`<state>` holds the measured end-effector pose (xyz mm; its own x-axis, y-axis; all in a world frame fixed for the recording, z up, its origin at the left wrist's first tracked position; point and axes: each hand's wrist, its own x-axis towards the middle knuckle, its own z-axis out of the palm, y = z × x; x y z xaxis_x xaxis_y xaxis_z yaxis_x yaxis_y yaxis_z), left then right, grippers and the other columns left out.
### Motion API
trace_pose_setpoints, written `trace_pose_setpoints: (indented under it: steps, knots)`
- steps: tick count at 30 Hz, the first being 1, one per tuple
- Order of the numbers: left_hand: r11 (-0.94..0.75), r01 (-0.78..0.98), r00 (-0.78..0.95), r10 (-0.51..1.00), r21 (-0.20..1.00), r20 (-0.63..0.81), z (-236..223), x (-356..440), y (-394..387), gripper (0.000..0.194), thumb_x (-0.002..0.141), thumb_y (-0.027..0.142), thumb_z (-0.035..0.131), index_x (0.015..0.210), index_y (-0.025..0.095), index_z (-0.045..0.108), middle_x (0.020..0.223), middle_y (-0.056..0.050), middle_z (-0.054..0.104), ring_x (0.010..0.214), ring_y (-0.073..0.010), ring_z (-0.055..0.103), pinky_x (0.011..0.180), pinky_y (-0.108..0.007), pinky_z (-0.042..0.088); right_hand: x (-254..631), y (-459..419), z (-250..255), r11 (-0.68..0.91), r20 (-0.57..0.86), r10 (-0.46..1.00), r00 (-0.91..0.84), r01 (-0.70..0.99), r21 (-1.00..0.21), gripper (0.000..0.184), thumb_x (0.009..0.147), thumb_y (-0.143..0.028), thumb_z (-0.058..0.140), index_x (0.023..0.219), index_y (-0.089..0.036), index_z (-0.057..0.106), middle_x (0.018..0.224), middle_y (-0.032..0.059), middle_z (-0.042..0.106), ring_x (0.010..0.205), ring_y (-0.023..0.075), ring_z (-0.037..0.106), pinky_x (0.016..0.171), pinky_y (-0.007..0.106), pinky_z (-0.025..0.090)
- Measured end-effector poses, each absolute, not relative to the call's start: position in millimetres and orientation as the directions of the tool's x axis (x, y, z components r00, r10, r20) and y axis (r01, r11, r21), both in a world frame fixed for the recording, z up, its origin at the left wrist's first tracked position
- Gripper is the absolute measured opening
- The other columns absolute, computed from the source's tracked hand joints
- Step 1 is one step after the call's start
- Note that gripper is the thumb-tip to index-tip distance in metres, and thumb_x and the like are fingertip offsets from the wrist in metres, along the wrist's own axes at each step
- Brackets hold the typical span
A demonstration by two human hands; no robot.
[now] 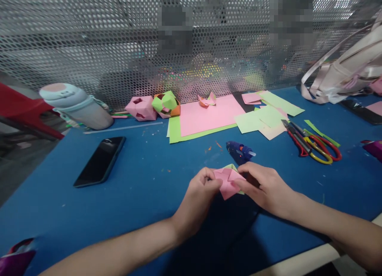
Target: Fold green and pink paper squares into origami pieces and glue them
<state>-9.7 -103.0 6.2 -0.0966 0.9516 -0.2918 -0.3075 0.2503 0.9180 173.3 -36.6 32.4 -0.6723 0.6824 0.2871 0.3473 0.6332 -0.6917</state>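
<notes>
A folded pink paper piece [227,181] with a green edge is held just above the blue table [143,180]. My left hand [199,194] pinches its left side with curled fingers. On the right side my right hand [264,185] grips it, thumb and fingers pressed on the paper. A blue glue gun [239,151] lies just behind the hands.
A black phone [100,160] lies to the left, a pale bottle [76,105] on its side behind it. Finished paper shapes [152,105], pink and green sheets [209,115] and scissors [313,144] are at the back and right. A perforated metal screen [119,49] closes the far edge.
</notes>
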Motion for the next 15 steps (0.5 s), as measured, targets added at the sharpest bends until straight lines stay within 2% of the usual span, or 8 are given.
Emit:
trace_pose_setpoints:
  steps: [3,8,11,13,15]
  knots:
    - [0.279,-0.218,-0.04,0.955,0.935,-0.295,10,-7,-106,0.014,0.079,0.02,0.065,0.085,0.017,0.052,0.089,-0.002,0.065,0.08,-0.0136,0.06,0.07,-0.023,0.044,170,-34,26,0.689,0.365,0.66,-0.657,0.334,-0.644,0.019,0.095,-0.023,0.047,0.082,-0.016,0.059,0.071,0.0001,0.059,0.063,0.0089,0.052,0.06,0.023,0.04]
    - [0.245,-0.109,0.04,0.97,0.963,-0.242,21,-12,-101,0.03,0.086,0.032,0.063,0.114,0.023,0.056,0.118,-0.003,0.063,0.105,-0.017,0.059,0.088,-0.025,0.044,171,-30,17,0.772,0.425,0.587,-0.689,0.318,-0.551,0.02,0.094,-0.019,0.049,0.077,-0.015,0.058,0.068,-0.001,0.058,0.061,0.0082,0.051,0.059,0.023,0.038]
    - [0.152,0.081,0.093,0.983,0.985,-0.159,24,-15,-99,0.022,0.093,0.035,0.053,0.102,0.021,0.067,0.106,-0.001,0.068,0.103,-0.0176,0.058,0.091,-0.025,0.041,173,-30,14,0.803,0.451,0.546,-0.706,0.288,-0.522,0.018,0.094,-0.017,0.05,0.078,-0.015,0.06,0.069,-0.0002,0.061,0.063,0.0085,0.053,0.06,0.023,0.039]
    - [0.077,0.168,0.136,0.986,0.983,-0.1,24,-15,-98,0.029,0.095,0.035,0.047,0.089,0.019,0.069,0.093,-0.001,0.068,0.093,-0.0173,0.059,0.086,-0.025,0.042,173,-30,14,0.797,0.443,0.546,-0.711,0.278,-0.536,0.017,0.093,-0.016,0.051,0.079,-0.015,0.061,0.071,0.0002,0.063,0.064,0.0088,0.055,0.061,0.023,0.04]
    - [0.047,0.194,0.152,0.985,0.98,-0.077,25,-15,-99,0.033,0.097,0.035,0.043,0.085,0.018,0.069,0.085,-0.001,0.066,0.084,-0.0162,0.058,0.081,-0.025,0.043,172,-30,15,0.772,0.427,0.57,-0.702,0.279,-0.572,0.018,0.093,-0.016,0.052,0.078,-0.015,0.062,0.07,0.0,0.063,0.064,0.0087,0.056,0.061,0.023,0.04]
